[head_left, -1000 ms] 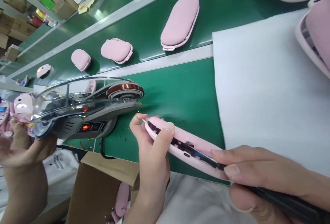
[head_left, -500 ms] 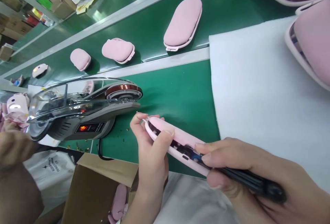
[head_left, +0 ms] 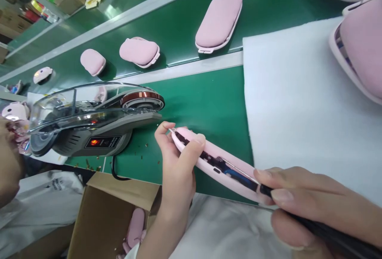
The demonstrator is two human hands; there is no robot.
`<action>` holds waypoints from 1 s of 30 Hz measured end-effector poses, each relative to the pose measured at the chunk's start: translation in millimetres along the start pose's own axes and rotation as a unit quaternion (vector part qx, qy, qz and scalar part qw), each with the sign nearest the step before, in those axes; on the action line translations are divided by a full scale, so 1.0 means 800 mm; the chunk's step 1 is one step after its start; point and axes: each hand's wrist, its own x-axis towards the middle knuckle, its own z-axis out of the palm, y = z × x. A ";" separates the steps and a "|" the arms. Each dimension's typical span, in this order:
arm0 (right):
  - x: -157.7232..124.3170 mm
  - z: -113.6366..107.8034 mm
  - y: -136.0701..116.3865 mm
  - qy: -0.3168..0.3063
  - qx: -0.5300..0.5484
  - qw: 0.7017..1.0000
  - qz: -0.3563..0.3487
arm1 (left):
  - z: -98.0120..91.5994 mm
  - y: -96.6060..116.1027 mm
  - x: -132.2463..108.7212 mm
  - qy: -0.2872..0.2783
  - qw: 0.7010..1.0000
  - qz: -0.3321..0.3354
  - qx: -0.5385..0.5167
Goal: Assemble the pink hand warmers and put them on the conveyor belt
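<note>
Two bare hands hold one pink oval device (head_left: 219,159) on edge, above the near side of the green worktop (head_left: 209,108). The left hand (head_left: 176,167) pinches its far end between thumb and fingers. The right hand (head_left: 310,207) is closed around a black tool (head_left: 328,233), whose tip sits in the open seam at the device's near end. Just to the right lies a white foam sheet (head_left: 298,104). To the left stands a tape dispenser (head_left: 95,123) with a lit red display, and below it a cardboard box (head_left: 110,207) holds pink parts. Three pink cases (head_left: 219,18) lie farther off, well apart.
</note>
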 end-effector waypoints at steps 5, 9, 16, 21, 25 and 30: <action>0.009 0.001 -0.008 -0.049 -0.040 0.997 -0.038 | -0.005 -0.003 0.001 -0.028 1.000 0.012 -0.003; 0.020 0.003 -0.014 -0.035 0.005 0.999 0.014 | -0.005 -0.005 0.001 -0.027 0.999 0.019 -0.008; 0.025 0.004 -0.012 -0.035 0.063 0.996 0.056 | -0.004 -0.004 0.000 -0.022 0.999 0.025 -0.008; 0.036 0.009 -0.012 -0.080 0.050 0.995 0.017 | -0.011 -0.009 0.002 -0.022 0.999 0.024 -0.018; 0.045 0.014 -0.013 -0.115 0.032 0.993 -0.022 | -0.013 -0.009 0.000 -0.034 0.999 0.026 -0.026; 0.035 0.015 -0.015 -0.084 0.055 0.995 -0.020 | -0.010 -0.006 -0.002 -0.044 0.998 0.027 -0.022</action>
